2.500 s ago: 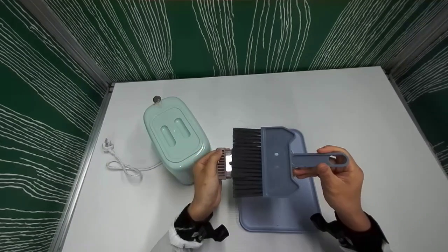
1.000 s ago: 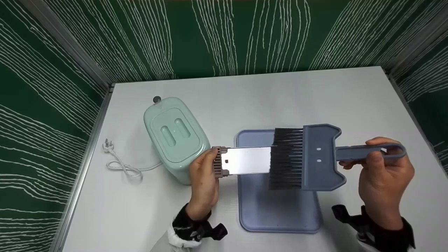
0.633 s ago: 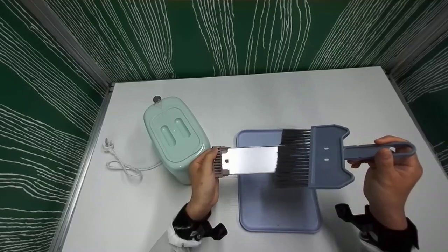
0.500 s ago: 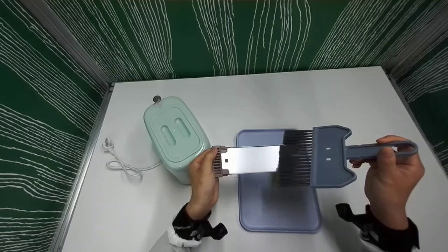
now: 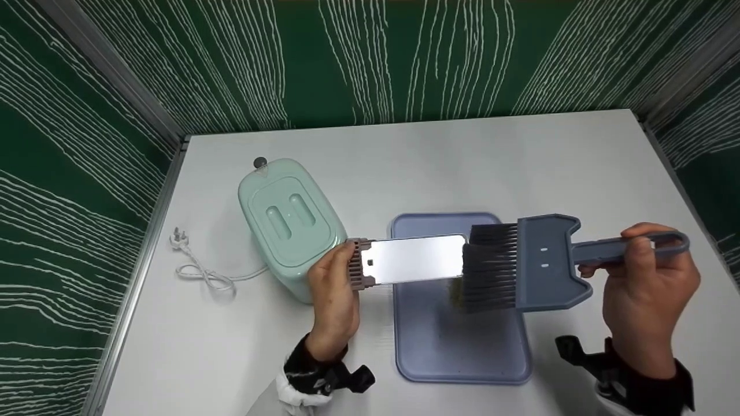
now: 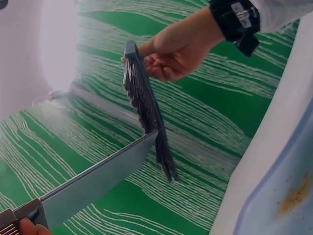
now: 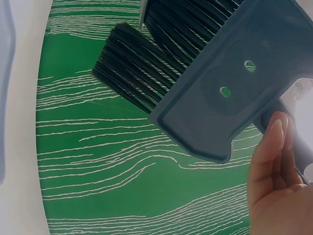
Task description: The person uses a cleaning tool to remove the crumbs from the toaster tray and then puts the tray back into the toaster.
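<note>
My left hand (image 5: 333, 300) grips the brown slotted end of a shiny metal crumb tray (image 5: 416, 259), held level above the table. The fingers pinch it at the lower left of the left wrist view. My right hand (image 5: 650, 294) holds the handle of a blue-grey dustpan brush (image 5: 549, 263). Its dark bristles (image 7: 137, 63) touch the crumb tray's far end, and some are parted there. Beneath both lies a blue-purple tray (image 5: 462, 358). On it, brown crumbs (image 6: 295, 197) show in the left wrist view.
A mint-green toaster (image 5: 289, 219) with a lid stands left of my left hand, almost against it. Its white cord and plug (image 5: 199, 271) lie on the white table (image 5: 555, 167). Green walls (image 5: 393, 63) with white lines surround the table.
The brush has swept right along the crumb tray to its far end, baring the metal. The bristles have now spread around that end, and a brownish patch shows on the blue-purple tray.
</note>
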`<state>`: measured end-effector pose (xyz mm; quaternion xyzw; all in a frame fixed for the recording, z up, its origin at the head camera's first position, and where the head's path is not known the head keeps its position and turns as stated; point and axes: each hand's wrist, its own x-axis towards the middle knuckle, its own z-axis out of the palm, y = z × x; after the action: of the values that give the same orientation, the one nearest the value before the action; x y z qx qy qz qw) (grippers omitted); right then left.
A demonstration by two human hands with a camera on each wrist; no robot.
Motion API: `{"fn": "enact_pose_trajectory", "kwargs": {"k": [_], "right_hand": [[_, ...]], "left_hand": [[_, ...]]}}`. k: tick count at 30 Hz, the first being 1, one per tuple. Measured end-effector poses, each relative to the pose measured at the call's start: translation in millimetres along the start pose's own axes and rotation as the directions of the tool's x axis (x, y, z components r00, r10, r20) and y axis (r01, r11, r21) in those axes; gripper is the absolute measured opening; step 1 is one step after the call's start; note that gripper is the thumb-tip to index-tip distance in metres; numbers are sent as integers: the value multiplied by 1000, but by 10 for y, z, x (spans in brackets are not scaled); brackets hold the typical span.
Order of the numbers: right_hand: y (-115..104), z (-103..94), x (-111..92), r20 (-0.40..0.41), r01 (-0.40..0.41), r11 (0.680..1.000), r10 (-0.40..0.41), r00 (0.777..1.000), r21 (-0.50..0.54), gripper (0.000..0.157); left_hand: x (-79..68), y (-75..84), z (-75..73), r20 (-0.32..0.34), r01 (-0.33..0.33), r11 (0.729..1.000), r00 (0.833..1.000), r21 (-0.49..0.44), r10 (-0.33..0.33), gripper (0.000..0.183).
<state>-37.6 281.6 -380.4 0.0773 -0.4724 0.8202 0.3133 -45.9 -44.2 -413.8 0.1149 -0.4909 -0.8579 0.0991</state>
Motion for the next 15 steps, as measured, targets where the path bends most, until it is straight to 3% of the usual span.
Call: {"fn": "enact_pose_trajectory", "kwargs": {"k": [15], "right_hand": [[-44, 27, -24, 29, 0, 998, -2, 1000, 69, 15]], "left_hand": [[14, 7, -24, -3, -42, 999, 999, 5, 42, 28]]}}
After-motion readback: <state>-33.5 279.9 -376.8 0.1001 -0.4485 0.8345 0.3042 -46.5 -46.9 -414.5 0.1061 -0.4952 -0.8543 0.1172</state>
